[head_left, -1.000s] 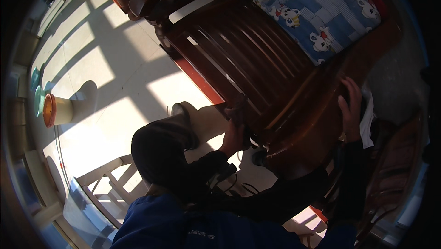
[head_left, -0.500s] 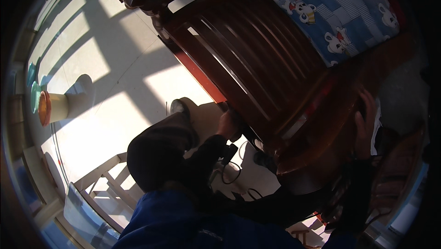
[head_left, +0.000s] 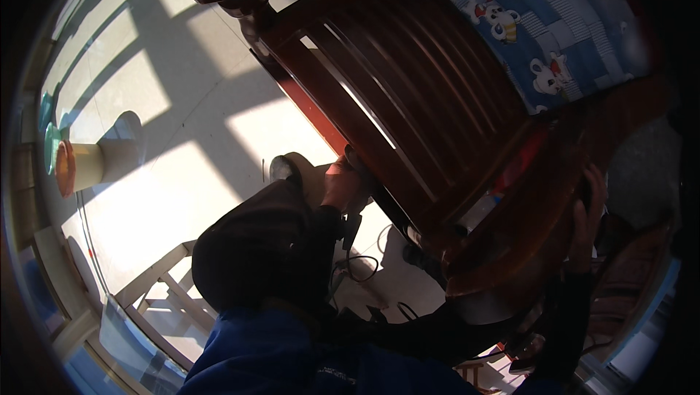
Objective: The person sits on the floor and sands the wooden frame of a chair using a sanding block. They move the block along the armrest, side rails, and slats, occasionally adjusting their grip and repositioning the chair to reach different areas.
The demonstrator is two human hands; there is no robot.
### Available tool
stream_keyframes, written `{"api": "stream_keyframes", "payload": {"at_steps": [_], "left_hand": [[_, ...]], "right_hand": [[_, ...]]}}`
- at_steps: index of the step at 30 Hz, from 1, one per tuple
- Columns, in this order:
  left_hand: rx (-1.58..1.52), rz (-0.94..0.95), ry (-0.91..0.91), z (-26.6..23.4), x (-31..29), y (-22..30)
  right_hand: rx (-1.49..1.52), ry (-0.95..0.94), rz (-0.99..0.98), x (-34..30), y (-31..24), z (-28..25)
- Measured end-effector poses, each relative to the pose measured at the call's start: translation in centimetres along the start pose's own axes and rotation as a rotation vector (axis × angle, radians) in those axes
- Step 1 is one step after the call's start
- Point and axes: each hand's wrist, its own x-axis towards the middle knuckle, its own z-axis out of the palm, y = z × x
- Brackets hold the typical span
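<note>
A dark reddish-brown wooden bench [head_left: 408,96] with a slatted seat fills the upper middle. My left hand [head_left: 344,182] is at the near end of its front rail, with the fingers curled round the edge and partly hidden. On the right, my right hand [head_left: 589,209] lies against the outer side of the curved wooden armrest [head_left: 521,209], its fingers stretched out along it. A small white patch shows beside that hand; what it is I cannot make out. A blue patterned cushion [head_left: 561,37] with cartoon bears lies on the far part of the seat.
To the left stands a cream bucket-like container [head_left: 86,169] with an orange rim, near a green one [head_left: 52,148]. A pale wooden frame [head_left: 157,275] is at lower left. Thin black cables [head_left: 362,267] loop below my left hand. Sunlight and shadow bars cross the pale floor [head_left: 197,114].
My left hand has moved slightly left and up along the bench's front edge. My right hand has shifted a little right and down on the armrest. The view has shifted slightly.
</note>
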Motion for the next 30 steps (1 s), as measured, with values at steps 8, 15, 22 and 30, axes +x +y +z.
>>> {"api": "stream_keyframes", "payload": {"at_steps": [8,15,22,30], "left_hand": [[0.403,0.114,0.217,-4.8,8.2,4.9],[0.575,0.289,0.443,-3.8,6.5,7.6],[0.801,0.282,0.286,-1.5,3.7,3.1],[0.829,0.373,0.059,1.1,-1.2,-2.9]], "right_hand": [[0.027,0.002,0.002,0.2,-0.3,-0.3],[0.058,-0.005,0.006,0.2,-0.8,-0.3],[0.054,0.006,0.008,0.3,-1.6,-0.2],[0.137,0.076,0.056,0.3,-1.8,0.5]]}}
